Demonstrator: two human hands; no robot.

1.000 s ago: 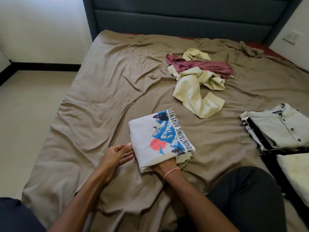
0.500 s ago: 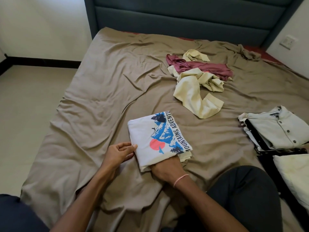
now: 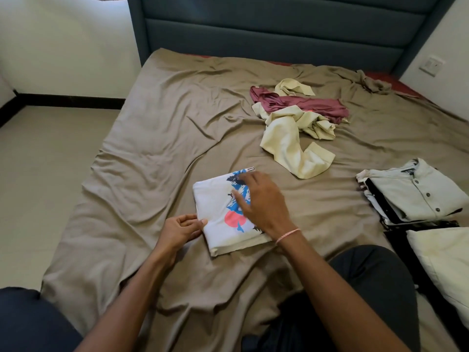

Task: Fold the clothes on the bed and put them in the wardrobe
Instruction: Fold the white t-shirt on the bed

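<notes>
The left hand [image 3: 181,228] is pinching the near-left edge of the folded white T-shirt [image 3: 213,199], thumb on top and fingers curling under the fabric, though how far under I cannot tell. The right hand [image 3: 264,201] is lying flat on top of the shirt, fingers straight and slightly spread, pressing it down onto the bed [image 3: 152,148]; a pink thread bracelet [image 3: 288,235] is sitting on that wrist.

The T-shirt is lying straight in front of the person, between the two hands. It is a nearly square packet, its slightly longer side running away from the person and leaning a little to the left. The stack of folded clothes [image 3: 416,196], a pale buttoned shirt on top, is waiting well apart to the right, so the right hand is the nearer one, and I judge the packet will be travelling that way. Further up the bed, a cream garment [image 3: 286,146] and a maroon garment [image 3: 304,105] are lying tangled together, not yet folded.

The right hand is covering most of the shirt's print. The stack is running off the right edge, and the dark items under it are hard to make out, as is the pale bundle [image 3: 446,260] beside it. No wardrobe is showing anywhere.
</notes>
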